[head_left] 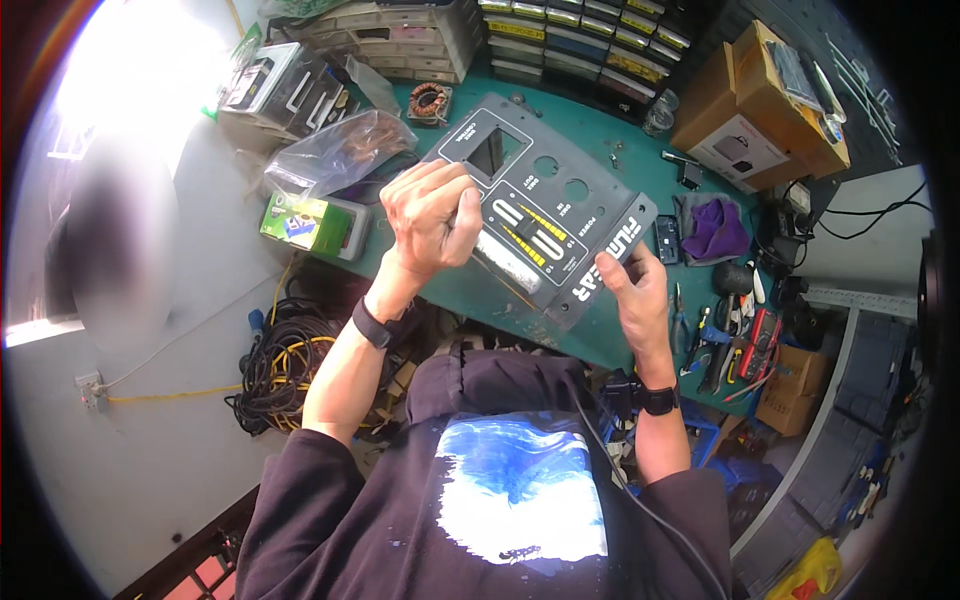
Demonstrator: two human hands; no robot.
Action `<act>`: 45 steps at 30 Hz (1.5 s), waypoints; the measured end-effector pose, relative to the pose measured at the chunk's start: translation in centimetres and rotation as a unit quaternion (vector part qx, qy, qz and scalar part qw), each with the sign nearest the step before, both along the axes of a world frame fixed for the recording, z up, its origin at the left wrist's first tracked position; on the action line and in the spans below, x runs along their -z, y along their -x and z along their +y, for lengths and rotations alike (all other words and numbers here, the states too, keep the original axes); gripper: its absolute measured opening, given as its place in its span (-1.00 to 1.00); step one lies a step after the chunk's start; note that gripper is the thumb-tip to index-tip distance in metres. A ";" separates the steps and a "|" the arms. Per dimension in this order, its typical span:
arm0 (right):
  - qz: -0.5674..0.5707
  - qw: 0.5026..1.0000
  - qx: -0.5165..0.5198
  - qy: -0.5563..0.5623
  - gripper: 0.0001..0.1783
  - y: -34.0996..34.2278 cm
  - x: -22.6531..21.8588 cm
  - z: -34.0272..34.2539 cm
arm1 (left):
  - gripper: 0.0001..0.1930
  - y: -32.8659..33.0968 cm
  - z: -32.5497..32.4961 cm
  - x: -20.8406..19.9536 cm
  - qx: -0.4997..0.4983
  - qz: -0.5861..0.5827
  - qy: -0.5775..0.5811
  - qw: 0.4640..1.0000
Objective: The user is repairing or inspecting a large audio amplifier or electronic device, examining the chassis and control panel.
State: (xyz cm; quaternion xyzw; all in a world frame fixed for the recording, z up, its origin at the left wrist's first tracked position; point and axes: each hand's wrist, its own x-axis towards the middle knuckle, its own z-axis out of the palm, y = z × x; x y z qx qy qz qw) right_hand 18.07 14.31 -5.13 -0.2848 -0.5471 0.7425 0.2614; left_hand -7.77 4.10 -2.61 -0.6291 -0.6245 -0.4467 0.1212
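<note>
A dark grey metal control panel with round and rectangular cutouts, white lettering and yellow scale marks is tilted over the green workbench. My right hand grips its lower right corner, the thumb on the front face and the other fingers mostly behind. At the panel's left edge my left hand is closed in a fist, knuckles up. Whatever lies inside that fist is hidden. A bright, shiny strip shows along the panel's near left side, just below the fist.
Left of the panel lie a clear plastic bag, a green box and a copper coil. Drawer cabinets and a cardboard box line the back. A purple cloth and a red multimeter sit right. Coiled cables hang lower left.
</note>
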 end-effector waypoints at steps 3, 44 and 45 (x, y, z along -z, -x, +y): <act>-0.017 1.000 0.002 -0.011 -0.54 0.1 0.1 0.2 | -0.82 0.0 0.2 0.0 -0.006 -0.001 -0.009 1.000; -0.051 0.958 0.282 -0.020 -0.64 1.3 -0.6 -5.2 | -0.25 32.2 19.9 -2.0 -0.048 0.319 0.225 0.919; -0.063 0.957 0.284 -0.019 -0.63 1.2 -0.6 -5.3 | -0.29 32.4 21.0 -2.5 -0.059 0.367 0.257 0.892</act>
